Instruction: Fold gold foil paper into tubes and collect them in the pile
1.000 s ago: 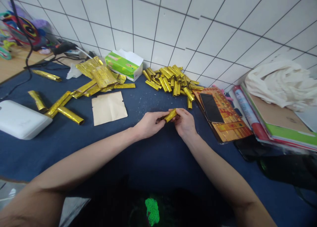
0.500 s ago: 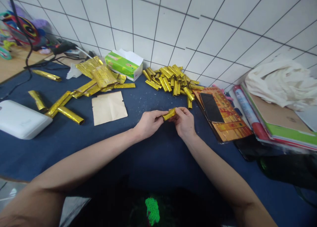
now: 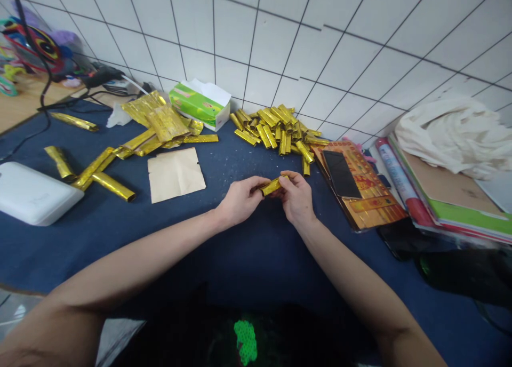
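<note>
Between my two hands is a small gold foil paper roll (image 3: 272,186), held just above the blue table (image 3: 240,249). My left hand (image 3: 239,200) pinches its left end with thumb and index finger. At its other end, the fingers and thumb of my right hand (image 3: 298,199) are closed on the foil. Behind my hands, against the tiled wall, lies a heap of similar gold rolls (image 3: 278,127). A square of pale brown paper (image 3: 176,175) lies flat to the left of my left hand.
Loose gold foil pieces (image 3: 164,124) and a green tissue box (image 3: 200,104) sit at the back left. A white plastic case (image 3: 38,196) is at far left. To the right, a phone (image 3: 342,174) rests on an orange printed packet (image 3: 376,199), beside stacked folders (image 3: 456,196) under white cloth (image 3: 452,135).
My right thumb and fingers have shifted slightly along the roll, and more of its gold surface shows. My left hand has barely moved. The other things stay put.
</note>
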Motion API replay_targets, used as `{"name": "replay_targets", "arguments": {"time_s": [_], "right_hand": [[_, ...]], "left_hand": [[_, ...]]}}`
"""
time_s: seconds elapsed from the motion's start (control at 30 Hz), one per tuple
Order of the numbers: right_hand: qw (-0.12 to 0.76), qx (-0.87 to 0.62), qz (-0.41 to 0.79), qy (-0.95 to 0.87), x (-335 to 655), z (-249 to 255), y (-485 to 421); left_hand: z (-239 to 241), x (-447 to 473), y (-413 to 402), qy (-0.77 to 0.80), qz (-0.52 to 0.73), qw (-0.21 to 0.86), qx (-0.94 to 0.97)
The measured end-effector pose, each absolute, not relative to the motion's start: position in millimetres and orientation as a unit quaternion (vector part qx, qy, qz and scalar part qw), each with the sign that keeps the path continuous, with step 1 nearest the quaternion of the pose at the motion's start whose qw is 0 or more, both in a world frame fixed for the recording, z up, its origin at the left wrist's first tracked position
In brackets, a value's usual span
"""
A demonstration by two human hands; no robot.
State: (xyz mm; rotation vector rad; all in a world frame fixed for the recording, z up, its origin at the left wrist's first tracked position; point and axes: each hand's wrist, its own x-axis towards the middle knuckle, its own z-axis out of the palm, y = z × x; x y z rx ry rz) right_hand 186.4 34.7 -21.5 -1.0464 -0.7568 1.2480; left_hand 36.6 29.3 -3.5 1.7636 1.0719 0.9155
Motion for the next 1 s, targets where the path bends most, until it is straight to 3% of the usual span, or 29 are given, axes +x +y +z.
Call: {"name": "replay_targets", "arguments": {"time_s": [0.37, 0.6, 0.83, 1.0], "right_hand": [[0.633, -0.465, 0.528, -0.323, 185, -21, 35], [0.632, -0.455, 0.528, -0.339, 185, -22, 33], [0.607, -0.440, 0.516, -0.413, 189, -26, 33], [0.611, -0.457, 0.421, -0.490, 188, -25, 29]], "left_hand": [[-2, 36, 28, 0.399, 0.379, 0.495, 0.672], [-7, 38, 31, 0.431, 0.406, 0.447, 0.671], [-5, 41, 37, 0.418, 0.474, 0.564, 0.532], [-5, 42, 40, 0.416, 0.484, 0.639, 0.430]]}}
